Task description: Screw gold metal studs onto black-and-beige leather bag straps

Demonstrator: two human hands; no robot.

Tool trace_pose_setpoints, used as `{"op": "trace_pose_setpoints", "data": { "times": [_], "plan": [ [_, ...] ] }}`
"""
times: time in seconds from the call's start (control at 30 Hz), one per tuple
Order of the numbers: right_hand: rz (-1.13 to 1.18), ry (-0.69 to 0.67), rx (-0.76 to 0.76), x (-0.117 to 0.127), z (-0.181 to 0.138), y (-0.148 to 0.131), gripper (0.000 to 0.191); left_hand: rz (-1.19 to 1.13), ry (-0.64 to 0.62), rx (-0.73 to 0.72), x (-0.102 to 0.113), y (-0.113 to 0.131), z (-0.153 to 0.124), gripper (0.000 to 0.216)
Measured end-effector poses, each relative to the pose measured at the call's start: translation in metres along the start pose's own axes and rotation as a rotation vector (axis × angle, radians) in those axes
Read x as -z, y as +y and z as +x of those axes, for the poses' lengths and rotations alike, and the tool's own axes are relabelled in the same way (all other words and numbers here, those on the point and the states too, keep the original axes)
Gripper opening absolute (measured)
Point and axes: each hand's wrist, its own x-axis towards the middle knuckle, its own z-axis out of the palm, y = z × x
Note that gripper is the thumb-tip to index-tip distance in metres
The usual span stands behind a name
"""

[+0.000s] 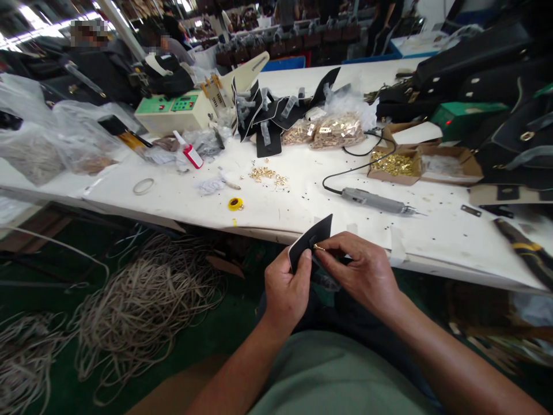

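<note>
My left hand [288,282] grips a black leather piece [320,229] with a pale edge, thumb on its near face, just off the front edge of the table. Between the thumb and forefinger of my right hand [360,268] is a small gold metal fitting [318,247], held against or very close to the leather. Its exact shape is too small to make out. Loose gold fittings [265,174] lie in a small heap on the white table [285,210]. A grey electric screwdriver [375,200] rests on the right, its tip pointing right.
A yellow tape roll [235,204] and a red bottle [192,156] are on the left. Black leather pieces [268,138] and bagged metal parts [339,131] stand behind. Cardboard boxes [395,178] hold gold parts. Pliers [527,251] lie at the right. Piled cord [147,294] covers the floor.
</note>
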Motion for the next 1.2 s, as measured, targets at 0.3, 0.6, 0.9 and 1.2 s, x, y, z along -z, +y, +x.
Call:
{"op": "trace_pose_setpoints", "data": {
  "times": [0.3,0.6,0.9,1.2],
  "plan": [
    [-0.042,-0.021,0.034,0.004,-0.002,-0.002,0.012,0.076,-0.053,-0.05,0.0,0.002,-0.004,0.02],
    [-0.039,0.003,0.018,0.001,-0.006,0.005,0.013,0.04,-0.059,-0.037,-0.005,0.003,-0.009,0.019],
    [-0.014,0.127,0.011,-0.006,-0.01,0.01,0.01,-0.009,-0.171,-0.11,-0.007,0.006,-0.016,0.035],
    [0.029,-0.106,0.039,0.009,-0.009,0.001,0.055,-0.003,-0.162,-0.153,-0.006,-0.001,-0.021,0.054]
  ]
}}
